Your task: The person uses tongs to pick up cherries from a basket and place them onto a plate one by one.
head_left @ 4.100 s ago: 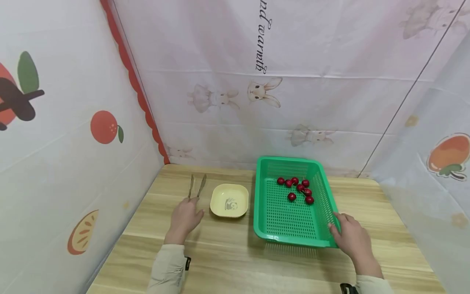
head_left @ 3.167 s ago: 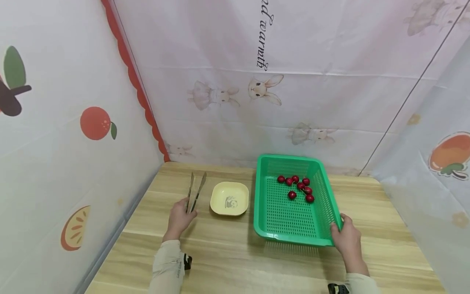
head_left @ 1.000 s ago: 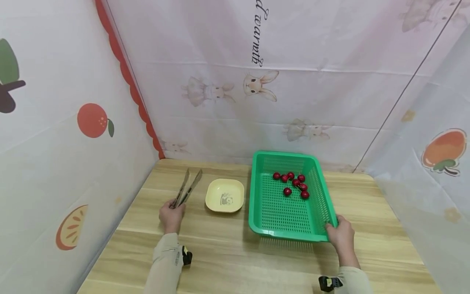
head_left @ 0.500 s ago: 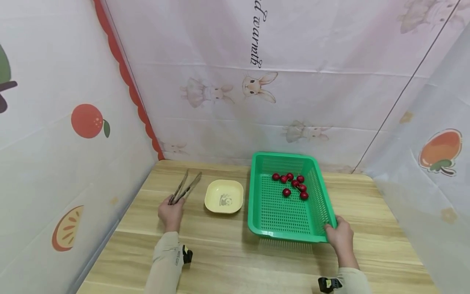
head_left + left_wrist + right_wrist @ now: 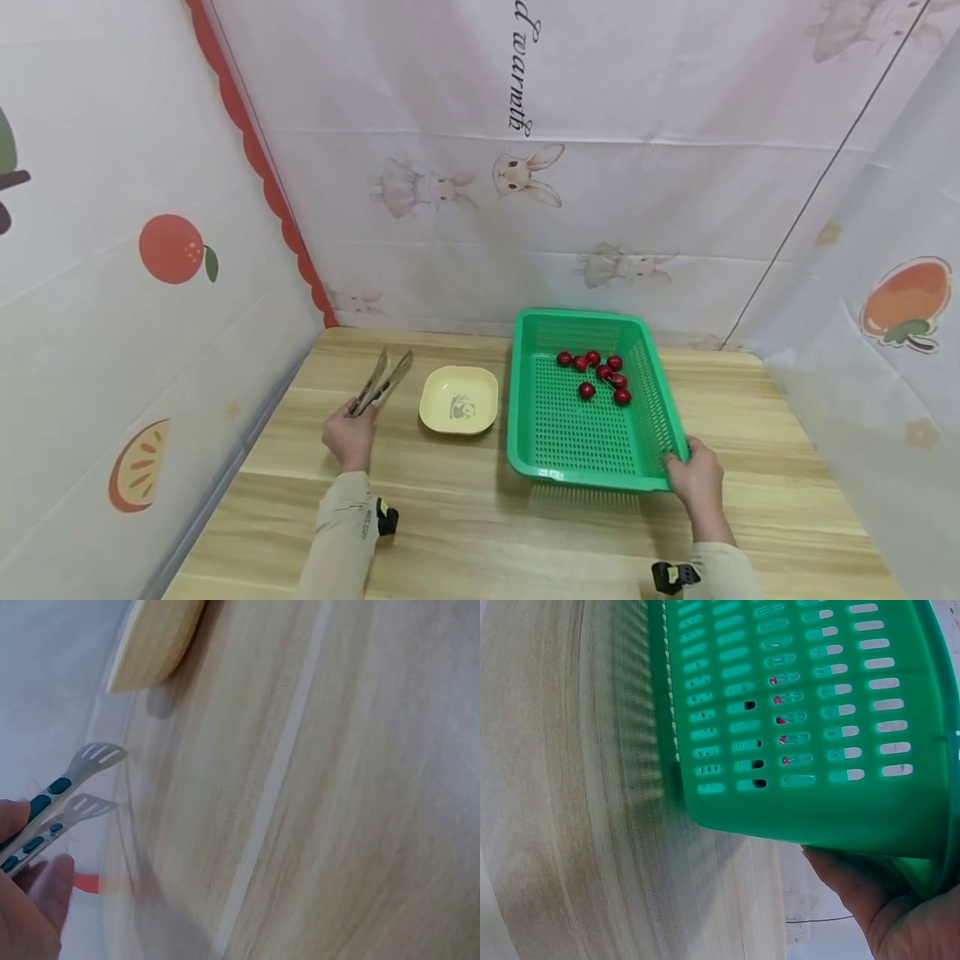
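My left hand (image 5: 351,437) holds metal tongs (image 5: 388,385), their two arms spread apart and pointing away from me. In the left wrist view the tongs (image 5: 58,787) show slotted tips and teal inlays, with thumb and fingers around the handle end. My right hand (image 5: 697,479) grips the near right corner of a green plastic basket (image 5: 585,479). The right wrist view shows that hand (image 5: 877,900) at the rim, below the perforated side wall. Several dark red cherries (image 5: 587,390), some with stems, lie in the basket's far half.
A small yellow square bowl (image 5: 438,412) with a panda print stands between the tongs and the basket. The wooden table (image 5: 480,542) meets printed cloth walls (image 5: 450,283) at the back and on both sides.
My left hand has taken hold of the tongs and drawn them back and left. My right hand has settled more firmly on the basket's corner. Basket, cherries and bowl keep their places.
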`<state>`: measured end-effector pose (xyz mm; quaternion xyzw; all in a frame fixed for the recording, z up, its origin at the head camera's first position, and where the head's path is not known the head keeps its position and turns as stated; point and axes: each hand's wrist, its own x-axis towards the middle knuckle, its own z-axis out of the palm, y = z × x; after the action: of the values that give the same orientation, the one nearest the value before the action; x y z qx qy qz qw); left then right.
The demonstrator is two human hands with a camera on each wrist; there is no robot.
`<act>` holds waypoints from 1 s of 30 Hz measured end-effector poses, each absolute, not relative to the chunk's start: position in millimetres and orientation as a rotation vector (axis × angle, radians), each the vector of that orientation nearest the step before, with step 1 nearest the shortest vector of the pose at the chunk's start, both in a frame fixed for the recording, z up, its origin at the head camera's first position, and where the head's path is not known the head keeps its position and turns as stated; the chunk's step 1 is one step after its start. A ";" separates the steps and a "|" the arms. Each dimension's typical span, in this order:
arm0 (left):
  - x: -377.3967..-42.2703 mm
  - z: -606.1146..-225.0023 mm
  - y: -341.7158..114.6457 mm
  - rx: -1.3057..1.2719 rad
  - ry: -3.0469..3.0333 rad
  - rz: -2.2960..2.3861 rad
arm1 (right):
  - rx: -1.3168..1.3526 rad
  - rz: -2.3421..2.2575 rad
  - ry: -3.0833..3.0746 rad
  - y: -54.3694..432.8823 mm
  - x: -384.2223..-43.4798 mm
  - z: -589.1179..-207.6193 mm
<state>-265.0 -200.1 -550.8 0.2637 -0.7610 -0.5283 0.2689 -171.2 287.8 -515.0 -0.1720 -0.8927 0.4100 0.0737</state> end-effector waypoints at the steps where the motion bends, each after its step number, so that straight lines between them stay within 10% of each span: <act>1: -265.4 -550.7 -199.2 0.708 -2.036 -1.464 | -0.519 1.235 -2.682 288.2 -171.6 -514.8; 30: -262.6 -517.4 -167.2 0.518 -1.999 -1.600 | -0.616 1.431 -2.669 287.5 -171.5 -510.9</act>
<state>-262.6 -167.2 -517.4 0.1914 -0.7385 -0.5912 0.2617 -171.5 287.5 -510.9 -0.1993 -0.8634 0.4628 0.0254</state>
